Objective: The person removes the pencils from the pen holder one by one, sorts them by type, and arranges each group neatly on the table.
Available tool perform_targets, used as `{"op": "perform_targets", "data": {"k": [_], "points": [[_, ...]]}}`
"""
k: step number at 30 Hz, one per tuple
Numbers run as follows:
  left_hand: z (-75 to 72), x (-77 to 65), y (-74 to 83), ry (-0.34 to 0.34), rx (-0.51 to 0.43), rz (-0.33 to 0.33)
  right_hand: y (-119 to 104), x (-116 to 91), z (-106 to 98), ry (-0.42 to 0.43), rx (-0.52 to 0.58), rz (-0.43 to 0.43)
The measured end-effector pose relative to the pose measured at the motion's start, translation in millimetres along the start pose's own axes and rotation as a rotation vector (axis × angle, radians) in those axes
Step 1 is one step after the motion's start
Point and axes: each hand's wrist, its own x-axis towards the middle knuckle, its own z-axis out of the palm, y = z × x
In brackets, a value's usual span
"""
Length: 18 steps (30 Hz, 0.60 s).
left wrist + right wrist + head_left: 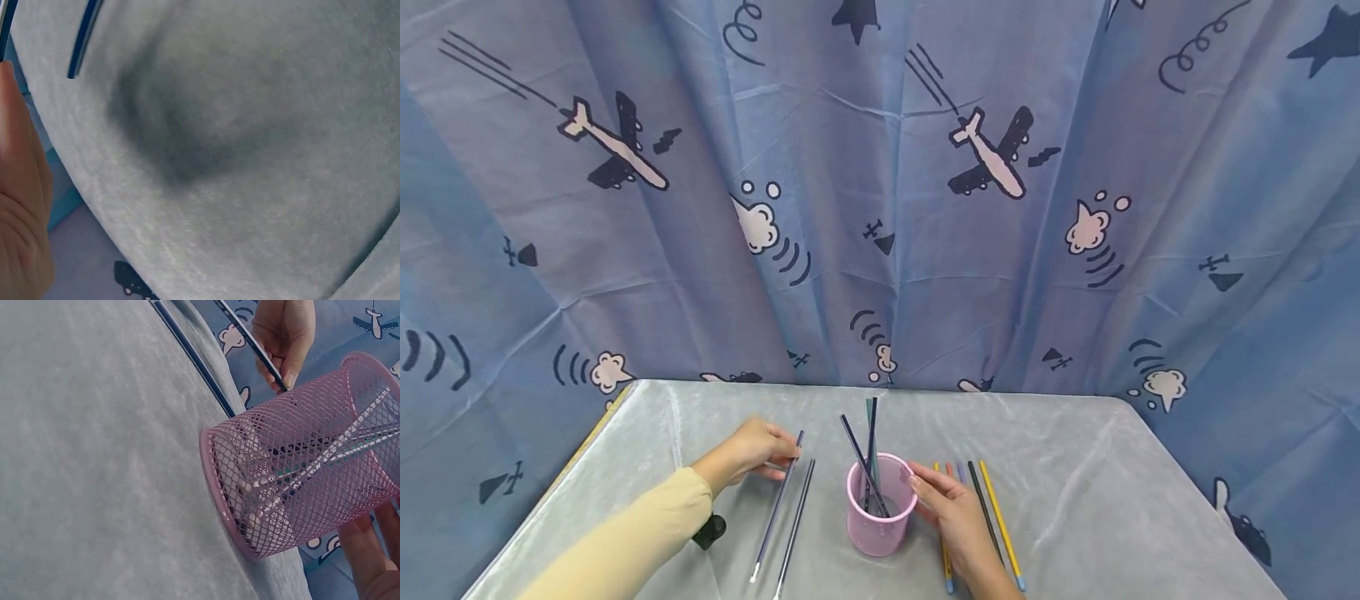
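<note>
My left hand (758, 452) pinches a dark blue pencil (777, 515) near its far end; the near end slants down toward the table's front. A second dark pencil (795, 525) lies just right of it. The right wrist view shows the left thumb and fingers on the held pencil (253, 344). My right hand (955, 518) grips the pink mesh pencil cup (880, 540) at its right side, thumb at the rim. Two dark pencils and a teal pencil (869, 408) lean inside the upright cup. In the left wrist view, part of the left hand (22, 187) shows at the edge.
Several pencils lie right of the cup, partly behind the right hand, including a black pencil (985, 508) and a yellow pencil (1002, 525). A small black object (709, 531) is by the left sleeve. A grey cloth covers the table (1112, 500); a blue patterned curtain (880, 208) hangs behind.
</note>
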Motion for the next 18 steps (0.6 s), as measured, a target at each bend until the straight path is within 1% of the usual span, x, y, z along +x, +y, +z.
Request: {"op": "perform_targets", "data": {"k": [3, 10, 15, 18], "points": [[0.6, -0.1, -3.3, 0.000, -0.008, -0.008, 1, -1, 1, 0.003, 0.008, 0.011], [2.8, -1.6, -11.1, 0.007, 0.010, -0.029, 4, -3, 0, -0.004, 0.010, 0.027], [2.5, 0.4, -13.4, 0.021, 0.010, -0.023, 2, -1, 1, 0.014, 0.005, 0.030], [2.5, 2.0, -14.8, 0.021, 0.008, -0.021, 0, 0, 0, 0.001, 0.008, 0.018]]}}
